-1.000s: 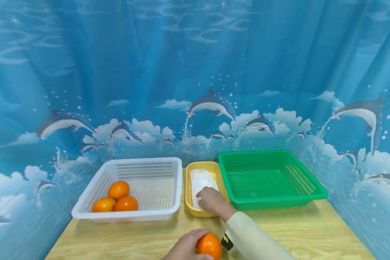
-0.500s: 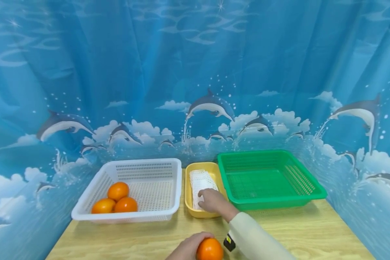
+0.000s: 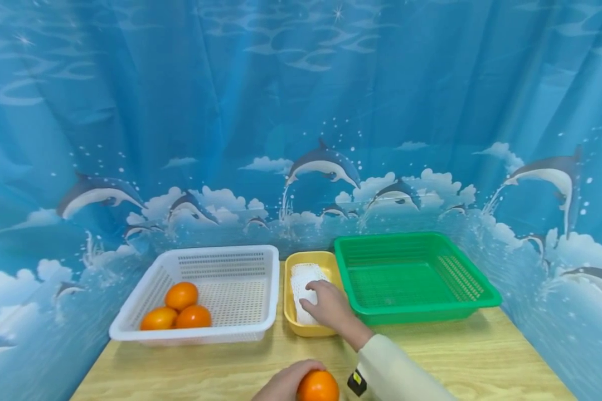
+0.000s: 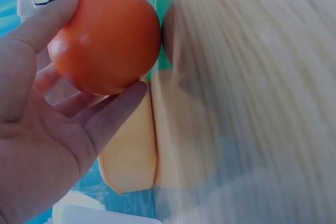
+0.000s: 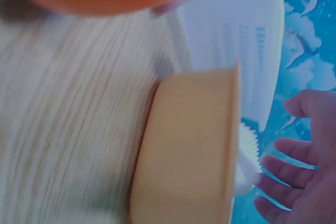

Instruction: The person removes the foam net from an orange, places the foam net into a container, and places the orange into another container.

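My left hand (image 3: pixel 287 383) curls its thumb and fingers round an orange (image 3: pixel 319 387) close over the table at the front; in the left wrist view the orange (image 4: pixel 107 38) sits between thumb and fingertips. My right hand (image 3: pixel 333 309) reaches over a small yellow basket (image 3: pixel 313 331), thumb and forefinger spread apart. Beneath its fingers lie white foam fruit nets (image 3: pixel 303 275). In the right wrist view, the right hand's fingers (image 5: pixel 286 174) are loosely bent, with nothing in them, right at a net (image 5: pixel 247 156) showing above the basket's rim.
To the left stands a white basket (image 3: pixel 195 334) with three oranges (image 3: pixel 194 317) in its near left corner. A green basket (image 3: pixel 421 314) stands right of the yellow one. A blue dolphin-print curtain (image 3: pixel 231 111) hangs behind the wooden table (image 3: pixel 180 373).
The right hand's thumb and forefinger have spread wider over the nets, and the hand has risen slightly. The left hand and its orange have shifted a little.
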`<state>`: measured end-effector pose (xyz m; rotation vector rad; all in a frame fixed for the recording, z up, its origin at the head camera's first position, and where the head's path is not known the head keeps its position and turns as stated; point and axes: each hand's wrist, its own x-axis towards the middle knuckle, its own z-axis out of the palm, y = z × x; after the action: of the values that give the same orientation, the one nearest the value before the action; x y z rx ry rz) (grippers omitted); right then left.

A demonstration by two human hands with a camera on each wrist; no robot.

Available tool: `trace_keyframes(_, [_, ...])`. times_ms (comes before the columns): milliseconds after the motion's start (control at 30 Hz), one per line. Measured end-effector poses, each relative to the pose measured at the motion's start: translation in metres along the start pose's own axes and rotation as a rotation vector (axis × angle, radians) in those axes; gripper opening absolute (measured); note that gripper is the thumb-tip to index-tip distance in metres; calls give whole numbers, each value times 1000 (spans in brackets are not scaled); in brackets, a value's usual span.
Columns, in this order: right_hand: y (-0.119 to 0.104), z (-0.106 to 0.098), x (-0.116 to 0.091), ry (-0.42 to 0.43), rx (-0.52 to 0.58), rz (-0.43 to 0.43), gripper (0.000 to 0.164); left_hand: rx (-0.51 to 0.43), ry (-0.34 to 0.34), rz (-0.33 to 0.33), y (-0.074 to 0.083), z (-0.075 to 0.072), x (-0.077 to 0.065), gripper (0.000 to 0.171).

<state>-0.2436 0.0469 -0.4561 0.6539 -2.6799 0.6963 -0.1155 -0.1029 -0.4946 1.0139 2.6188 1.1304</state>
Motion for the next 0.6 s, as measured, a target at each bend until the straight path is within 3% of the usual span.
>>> trace_keyframes(100, [-13,-5,-2,6,18,-16,43,37,15,62,-3,-1,-2,54])
trace_keyframes(300, [-39,-12,-3,-11,-35,-70,56,48,12,98,-5,-1,-3,52])
trace_keyframes(600, [-66,-8,0,-249,-8,-118,83,4,35,189,-7,0,-3,45])
